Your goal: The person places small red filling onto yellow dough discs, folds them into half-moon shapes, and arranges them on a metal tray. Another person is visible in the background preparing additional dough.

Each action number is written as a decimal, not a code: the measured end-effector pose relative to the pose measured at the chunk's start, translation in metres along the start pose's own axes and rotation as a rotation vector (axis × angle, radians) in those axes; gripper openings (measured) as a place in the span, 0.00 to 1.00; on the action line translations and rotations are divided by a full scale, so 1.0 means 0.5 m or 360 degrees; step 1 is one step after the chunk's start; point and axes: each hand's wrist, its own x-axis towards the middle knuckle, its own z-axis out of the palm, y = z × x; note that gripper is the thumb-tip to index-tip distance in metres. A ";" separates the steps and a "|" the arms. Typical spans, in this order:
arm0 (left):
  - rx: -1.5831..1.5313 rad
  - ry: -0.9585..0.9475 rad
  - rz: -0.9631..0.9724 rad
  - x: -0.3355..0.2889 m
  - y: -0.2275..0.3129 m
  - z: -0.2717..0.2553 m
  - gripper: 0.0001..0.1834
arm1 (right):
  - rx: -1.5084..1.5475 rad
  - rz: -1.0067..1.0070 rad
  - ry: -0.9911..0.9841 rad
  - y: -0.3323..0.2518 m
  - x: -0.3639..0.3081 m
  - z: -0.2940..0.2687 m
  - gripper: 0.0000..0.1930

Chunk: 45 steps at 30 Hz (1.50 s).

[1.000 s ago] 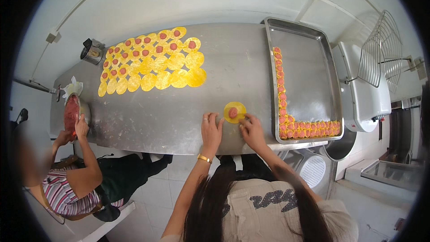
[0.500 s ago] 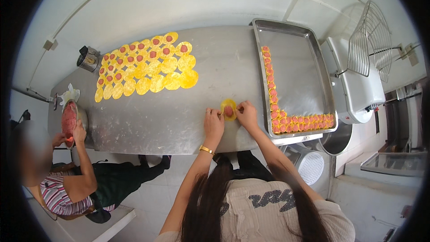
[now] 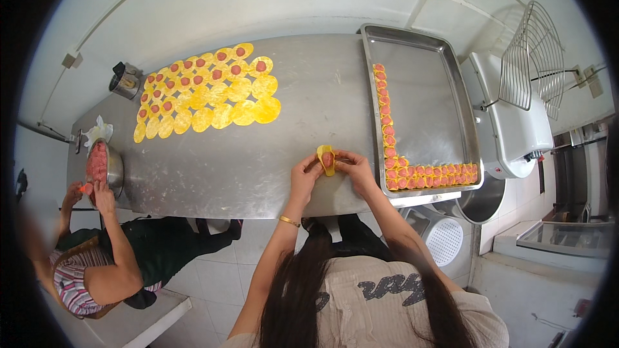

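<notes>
Between my hands stands a yellow dumpling wrapper (image 3: pixel 320 153) with a ball of pink meat filling (image 3: pixel 327 158) at its middle, its two sides folded upward. My left hand (image 3: pixel 304 176) pinches the wrapper's left side, and my right hand (image 3: pixel 354 169) pinches its right side. Off to the right, a deep metal tray (image 3: pixel 422 106) holds filled open-topped dumplings (image 3: pixel 433 176) packed along its left and near sides. Back left on the table, overlapping round yellow wrappers (image 3: pixel 219 104) lie in rows, many of them topped with a meat ball.
At the left end of the steel table (image 3: pixel 213 177), a co-worker's hands (image 3: pixel 97 194) work at a metal bowl (image 3: pixel 115 167) of pink meat. A metal cup (image 3: pixel 124 81) stands by the wall. Beyond the tray sit a white appliance (image 3: pixel 506 113) and a wire rack (image 3: pixel 527 58).
The wrapper has gone from lying nearly flat to folded up around the meat, with my fingers drawn closer about it. The co-worker's hands have moved left and down at the bowl.
</notes>
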 end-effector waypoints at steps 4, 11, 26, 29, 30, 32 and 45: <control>0.0045 -0.0015 -0.0072 -0.011 0.010 0.013 0.13 | 0.0001 -0.0084 -0.0042 0.004 -0.007 -0.003 0.11; 0.0051 0.0165 -0.0093 -0.019 0.016 0.031 0.07 | 0.0394 0.0001 0.0055 -0.002 -0.010 0.000 0.11; 0.0424 0.0047 -0.0010 -0.058 0.019 0.018 0.07 | -0.0732 -0.0295 -0.0048 -0.025 -0.031 -0.026 0.12; 0.1353 0.0111 0.0850 -0.058 -0.004 0.016 0.06 | -0.0751 -0.0312 -0.0118 -0.011 -0.042 -0.029 0.14; 0.1314 0.0067 0.0799 -0.061 -0.010 0.017 0.06 | -0.0818 -0.0387 -0.0128 -0.007 -0.044 -0.029 0.15; 0.1235 -0.0021 0.0697 -0.068 -0.018 0.021 0.07 | -0.0946 -0.0493 -0.0134 -0.002 -0.049 -0.031 0.16; 0.1405 -0.0058 0.0525 -0.074 -0.011 0.039 0.18 | -0.1259 -0.0688 -0.0225 -0.021 -0.051 -0.036 0.16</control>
